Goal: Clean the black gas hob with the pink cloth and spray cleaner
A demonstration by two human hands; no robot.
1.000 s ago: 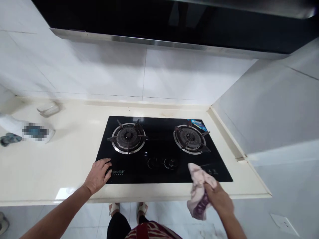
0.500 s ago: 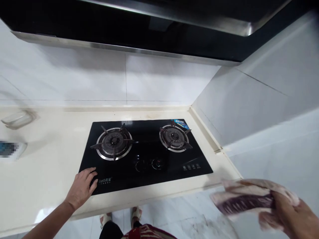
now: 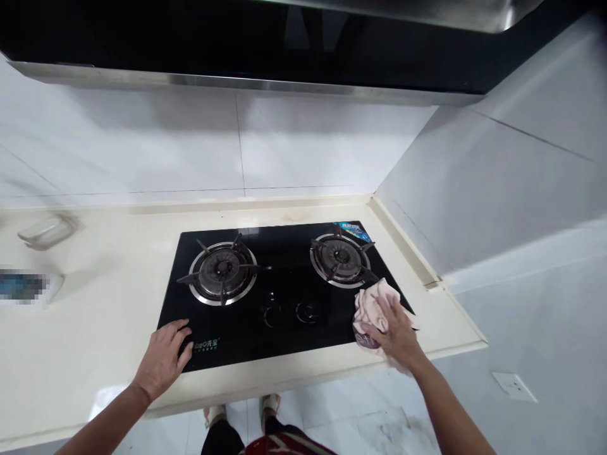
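Observation:
A black glass gas stove (image 3: 284, 335) with two burners is set into the pale countertop. My left hand (image 3: 165, 351) rests with fingers apart on the stove's front left corner, holding nothing. On the front right corner, my right hand (image 3: 397, 332) presses a crumpled pink cloth (image 3: 374, 303) with a purple patch against the glass. The cloth hides that corner's printed icons and lies just in front of the right burner (image 3: 340, 259). Two dark knobs (image 3: 308, 311) sit between the hands, and the left burner (image 3: 222, 272) lies beyond my left hand.
A black range hood (image 3: 237, 47) with a metal edge hangs low over the stove. White tiled wall (image 3: 308, 145) stands behind and to the right. A clear object (image 3: 47, 230) and a blurred-out item (image 3: 28, 286) are on the left of the countertop (image 3: 114, 278).
My right hand has brought the cloth from beyond the counter's front right edge inward onto the stove's front right corner. My left hand stays on the front left corner.

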